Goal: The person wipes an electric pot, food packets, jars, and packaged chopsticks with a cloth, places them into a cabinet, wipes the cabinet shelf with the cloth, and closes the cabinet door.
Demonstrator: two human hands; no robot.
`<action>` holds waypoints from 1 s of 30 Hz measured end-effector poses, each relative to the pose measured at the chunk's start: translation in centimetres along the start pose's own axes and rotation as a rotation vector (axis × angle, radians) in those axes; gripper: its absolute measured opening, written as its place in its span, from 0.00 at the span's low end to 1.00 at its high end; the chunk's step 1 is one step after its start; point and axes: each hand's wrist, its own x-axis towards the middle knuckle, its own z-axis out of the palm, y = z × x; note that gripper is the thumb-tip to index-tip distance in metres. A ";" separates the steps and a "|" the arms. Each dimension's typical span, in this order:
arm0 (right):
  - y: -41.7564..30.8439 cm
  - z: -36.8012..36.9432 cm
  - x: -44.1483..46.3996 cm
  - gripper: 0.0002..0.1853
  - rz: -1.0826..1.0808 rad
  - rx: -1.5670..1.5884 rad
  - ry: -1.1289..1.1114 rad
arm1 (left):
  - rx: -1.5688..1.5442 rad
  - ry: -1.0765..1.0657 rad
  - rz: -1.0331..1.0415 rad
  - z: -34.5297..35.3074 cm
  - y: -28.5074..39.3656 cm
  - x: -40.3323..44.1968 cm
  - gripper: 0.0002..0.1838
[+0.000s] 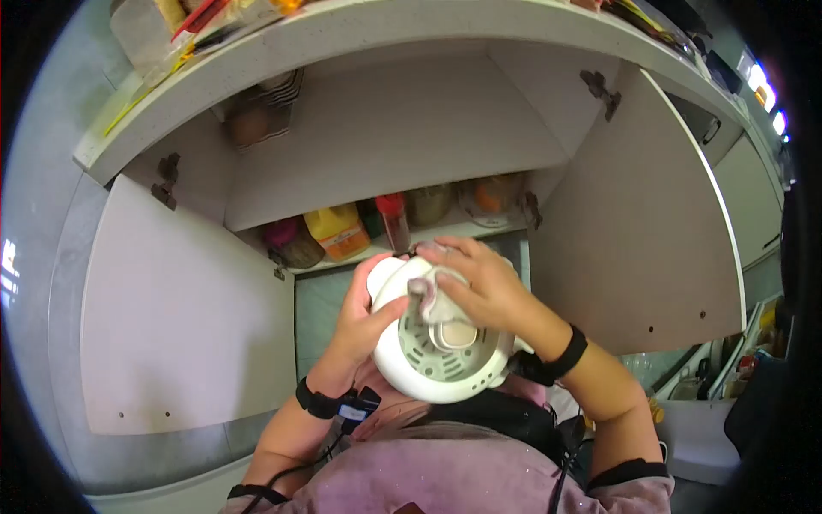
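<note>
A round white plastic appliance (432, 390) with a slotted, recessed face and a raised middle is held up in front of my chest, its slotted side towards me. My left hand (351, 321) grips its left rim, thumb over the edge and the other fingers mostly hidden behind. With bent fingers, my right hand (484, 291) presses a crumpled pale cloth (439, 301) against the upper part of the slotted face. What kind of appliance it is, I cannot tell.
Before me stands a low cabinet with its left door (188, 317) and right door (651, 223) swung open. Its lower shelf holds a yellow jug (338, 230), a red-capped bottle (394, 221) and several jars. A countertop edge (385, 26) runs overhead.
</note>
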 end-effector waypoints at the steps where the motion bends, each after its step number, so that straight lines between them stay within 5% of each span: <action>1: 0.8 0.3 -0.1 0.19 0.004 0.125 0.106 | -0.016 0.014 0.006 0.3 -0.1 -0.2 0.32; 10: 1.2 1.1 -10.8 0.23 0.333 0.050 0.370 | 0.015 0.079 0.054 1.5 -0.4 -1.0 0.31; 12: 0.6 0.7 -15.5 0.24 0.733 0.566 0.066 | 0.074 0.047 0.053 0.5 -0.8 -0.7 0.30; 14: 1.1 0.1 -18.5 0.20 0.253 0.129 -0.043 | 0.052 0.028 0.050 0.9 -0.3 -0.7 0.30; 16: 1.9 -1.2 -18.7 0.17 0.590 0.331 0.014 | 0.043 0.002 0.042 0.7 -0.2 -1.2 0.32; 18: 2.5 -2.7 -14.5 0.16 0.671 0.713 0.274 | 0.066 0.003 0.081 0.3 -0.3 -2.0 0.33; 20: 2.7 -3.1 -10.1 0.22 0.686 1.065 0.152 | 0.066 -0.018 0.091 0.2 -0.6 -2.7 0.34; 21: 1.9 -2.4 -8.0 0.23 0.761 0.854 0.097 | 0.072 0.010 0.114 0.1 -0.9 -2.9 0.35; 22: 6.2 1.0 -7.1 0.25 0.591 0.461 -0.058 | 0.075 0.041 0.141 -0.1 -1.1 -3.1 0.35; 23: 6.1 1.6 -6.4 0.21 0.646 0.790 -0.032 | 0.111 0.068 0.162 -0.7 -1.2 -3.0 0.35; 24: 6.7 1.9 -7.2 0.21 0.655 0.789 -0.023 | 0.108 0.058 0.155 -0.9 -1.2 -3.0 0.35; 26: 8.5 3.7 -9.0 0.20 0.467 0.432 0.085 | 0.085 0.098 0.132 -1.0 -1.1 -3.0 0.34; 28: 8.7 3.5 -14.3 0.21 0.226 0.247 -0.145 | 0.073 0.117 0.130 -0.8 -0.8 -2.9 0.34; 30: 5.6 2.7 -16.0 0.24 0.073 0.050 -0.095 | 0.117 0.073 0.094 -0.7 -0.4 -2.6 0.34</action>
